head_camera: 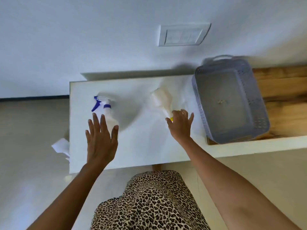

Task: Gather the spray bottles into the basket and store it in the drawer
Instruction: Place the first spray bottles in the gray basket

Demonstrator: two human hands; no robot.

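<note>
Two white spray bottles lie on the white table top (141, 146). One has a blue trigger (108, 116) and lies at the left; my left hand (101, 138) is over its lower body with fingers spread and the thumb at its base. The other bottle (161, 98) lies in the middle with a yellow trigger head, which my right hand (180, 125) mostly covers, fingers apart. A grey perforated basket (198, 93) stands at the right, partly on the table's right end, holding no bottles. No drawer is visible.
The basket rests mostly on a wooden surface (282, 90) that runs to the right. A wall with a white switch plate (182, 34) is right behind the table. A white crumpled thing (61, 146) lies on the floor by the table's left edge.
</note>
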